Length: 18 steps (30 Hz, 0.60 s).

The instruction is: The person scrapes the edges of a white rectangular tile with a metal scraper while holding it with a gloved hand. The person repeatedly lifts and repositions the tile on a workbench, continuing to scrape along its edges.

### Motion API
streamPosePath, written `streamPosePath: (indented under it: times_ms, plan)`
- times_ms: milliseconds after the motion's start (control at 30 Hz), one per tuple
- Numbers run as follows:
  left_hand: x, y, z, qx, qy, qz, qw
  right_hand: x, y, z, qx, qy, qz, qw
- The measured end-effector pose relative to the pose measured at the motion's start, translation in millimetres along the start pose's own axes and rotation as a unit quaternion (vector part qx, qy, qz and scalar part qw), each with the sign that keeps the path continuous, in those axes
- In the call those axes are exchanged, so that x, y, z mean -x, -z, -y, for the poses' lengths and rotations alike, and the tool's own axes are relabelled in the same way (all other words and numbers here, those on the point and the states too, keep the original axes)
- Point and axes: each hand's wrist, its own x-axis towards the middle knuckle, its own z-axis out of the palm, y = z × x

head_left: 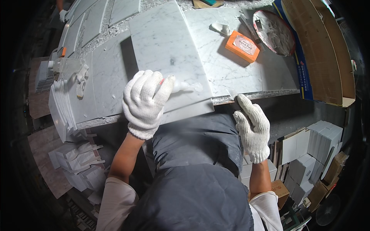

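My left hand (145, 101), in a white knitted glove, is closed around a small whitish translucent bottle-like thing (180, 86) with a bit of red showing by the thumb. Its narrow clear end points right, just over a grey-veined marble slab (165, 42). That slab lies at a slant across other slabs, and its near corner juts past the work surface's edge. My right hand (252, 127), gloved the same way, is empty. Its fingers reach forward, slightly apart, with the tips by the front edge of the surface.
Right of the slab are an orange block (242, 47), a round dish of whitish paste (273, 32) and a cardboard box (320, 50). A clear bottle (66, 65) and upright thin tiles (63, 104) stand left. White cartons (318, 142) are stacked lower right. Another person's gloved hand (63, 15) shows far left.
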Motion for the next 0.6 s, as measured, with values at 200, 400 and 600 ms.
streamPosePath:
  times_ms: [200,400,600]
  plan:
    - [-1.1,1.0,-3.1,-0.011,0.004,0.011,1.0,-0.6,0.9,-0.4,0.009,0.008,-0.001,1.0]
    - [-0.8,-0.1,-2.9,-0.008,-0.001,0.01,1.0,0.4,-0.1,-0.4,-0.005,0.0,-0.002,1.0]
    - [-1.4,-0.5,-3.6,-0.014,-0.002,0.01,1.0,1.1,0.6,0.1,-0.002,-0.001,-0.001,1.0]
